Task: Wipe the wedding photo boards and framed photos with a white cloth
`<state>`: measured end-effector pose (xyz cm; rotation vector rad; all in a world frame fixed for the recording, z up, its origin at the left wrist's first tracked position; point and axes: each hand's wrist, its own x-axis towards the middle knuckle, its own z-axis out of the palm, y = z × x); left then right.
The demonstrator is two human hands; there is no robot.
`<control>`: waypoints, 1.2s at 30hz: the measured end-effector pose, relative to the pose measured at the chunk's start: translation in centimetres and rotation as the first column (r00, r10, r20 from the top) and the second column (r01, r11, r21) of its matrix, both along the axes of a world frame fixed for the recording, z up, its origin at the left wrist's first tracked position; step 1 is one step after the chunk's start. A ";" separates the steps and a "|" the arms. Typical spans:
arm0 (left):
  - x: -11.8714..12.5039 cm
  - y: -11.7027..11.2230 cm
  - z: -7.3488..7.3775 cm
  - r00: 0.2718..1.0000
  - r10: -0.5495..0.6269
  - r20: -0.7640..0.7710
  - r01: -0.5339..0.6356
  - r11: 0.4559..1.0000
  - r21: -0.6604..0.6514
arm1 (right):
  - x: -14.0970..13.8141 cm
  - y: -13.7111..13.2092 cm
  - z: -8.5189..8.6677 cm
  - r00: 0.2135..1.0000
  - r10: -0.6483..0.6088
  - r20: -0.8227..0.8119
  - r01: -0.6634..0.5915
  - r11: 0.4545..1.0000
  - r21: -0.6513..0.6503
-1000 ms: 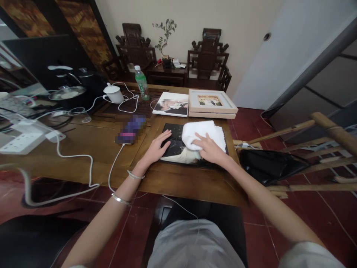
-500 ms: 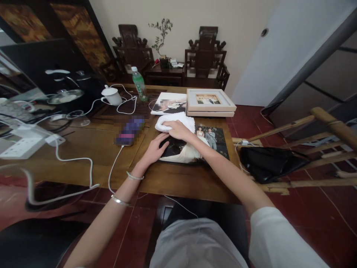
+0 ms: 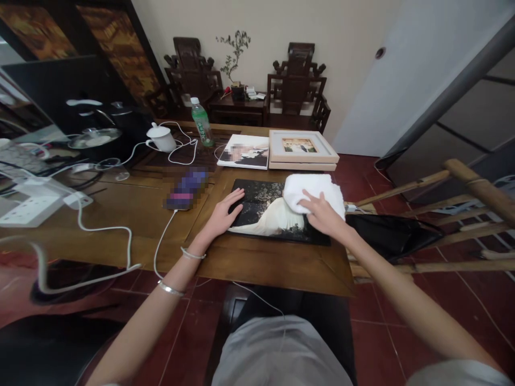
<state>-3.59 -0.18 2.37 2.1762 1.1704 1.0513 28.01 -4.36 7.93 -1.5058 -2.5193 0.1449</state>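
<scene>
A dark wedding photo panel (image 3: 257,214) lies flat on the wooden table, showing a long pale gown. My left hand (image 3: 223,215) rests flat at its left edge, fingers stretched out and thumb apart. On the panel's right part, my right hand (image 3: 325,215) presses a folded white towel (image 3: 308,186), with the fingers spread on the cloth and gripping it. The towel covers the pictured couple's upper bodies and reaches past the panel's right edge.
Behind the panel are a white photo print (image 3: 245,153) and stacked light wood picture frames (image 3: 303,156). To the left lie a charging phone (image 3: 185,190), a lidded white cup (image 3: 161,138), a green bottle (image 3: 201,122) and a power strip (image 3: 34,206). A bamboo chair (image 3: 470,185) stands right.
My right hand has slid the towel from the panel's upper left to its right side, uncovering the dark left part. My left hand has stayed at the left edge.
</scene>
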 end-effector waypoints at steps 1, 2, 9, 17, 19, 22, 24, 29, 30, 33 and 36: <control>0.0 0.0 0.0 1.000 0.001 -0.002 -0.001 1.000 -0.002 | -0.2 -1.7 -0.1 1.000 0.021 0.019 -0.021 1.000 -0.007; 0.0 0.0 0.0 1.000 0.002 -0.005 -0.002 1.000 -0.002 | -0.5 -3.5 -0.1 0.998 0.050 0.030 -0.049 0.999 -0.022; -0.1 0.1 0.0 1.000 -0.006 -0.014 0.006 1.000 0.003 | -1.6 -11.6 0.4 0.981 0.196 -0.009 -0.196 0.975 -0.105; -0.2 0.0 0.3 0.999 -0.011 -0.036 0.011 1.000 -0.008 | 0.6 -3.9 0.4 0.990 0.120 -0.075 -0.122 0.992 -0.029; -0.2 0.0 0.2 0.999 -0.010 -0.032 0.010 1.000 -0.005 | 1.4 -1.1 0.3 0.990 0.110 -0.087 -0.111 0.994 -0.006; -0.2 0.0 0.1 1.000 -0.009 -0.024 0.009 1.000 0.000 | 2.7 2.5 0.4 0.989 0.086 -0.116 -0.083 0.996 0.030; -0.3 0.1 0.1 1.000 -0.009 -0.019 0.009 1.000 0.000 | 3.5 4.3 0.6 0.988 0.047 -0.144 -0.041 0.998 0.043; -0.2 0.0 0.0 1.000 -0.010 -0.012 0.010 1.000 0.000 | 4.2 5.3 0.4 0.988 -0.024 -0.151 0.030 0.999 0.039; -0.2 0.0 0.0 1.000 -0.011 -0.010 0.011 1.000 0.002 | 4.1 4.8 0.2 0.991 -0.013 -0.130 0.019 0.999 0.047; -0.2 0.0 0.0 1.000 -0.008 -0.007 0.008 1.000 0.009 | 3.3 1.7 -0.4 0.997 0.029 -0.065 -0.024 0.997 0.076; -0.1 0.0 0.0 1.000 0.001 -0.013 -0.001 1.000 0.015 | 2.5 -3.1 -0.9 0.996 0.071 -0.050 -0.068 0.996 0.064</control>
